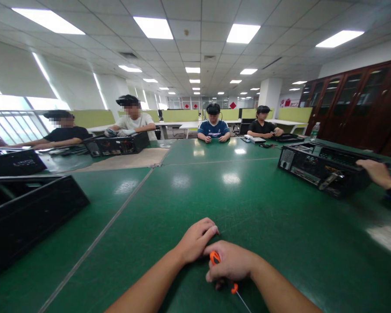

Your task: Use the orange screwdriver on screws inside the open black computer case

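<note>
In the head view my right hand is closed around an orange and black screwdriver, whose thin metal shaft points down toward the bottom edge. Beside it, to the left and slightly farther off, my left hand rests on the green table. Its fingers are bent and close together, and their tips are hidden, so whether anything lies under them cannot be seen. The fingers of my right hand lie close to my left wrist.
Black computer cases stand at the left, the far left and the right. A person's hand touches the right case. Several people sit around the table. A seam in the tabletop runs left of my arms.
</note>
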The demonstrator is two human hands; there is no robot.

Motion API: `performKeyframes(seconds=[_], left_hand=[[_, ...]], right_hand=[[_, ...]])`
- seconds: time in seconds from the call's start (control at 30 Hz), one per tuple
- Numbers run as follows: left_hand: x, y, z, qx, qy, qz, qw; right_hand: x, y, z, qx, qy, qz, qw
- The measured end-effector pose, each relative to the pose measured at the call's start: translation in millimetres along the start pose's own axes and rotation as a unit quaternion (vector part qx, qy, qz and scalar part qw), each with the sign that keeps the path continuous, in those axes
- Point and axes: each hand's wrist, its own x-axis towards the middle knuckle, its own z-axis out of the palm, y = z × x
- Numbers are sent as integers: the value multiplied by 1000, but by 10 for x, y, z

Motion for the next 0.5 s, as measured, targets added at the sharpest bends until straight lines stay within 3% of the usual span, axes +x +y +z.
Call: performKeyframes(seconds=[0.5], left_hand=[[8, -27, 7, 2, -2, 2, 1000]], right_hand=[[-4, 5, 7, 3, 3, -5, 1000]])
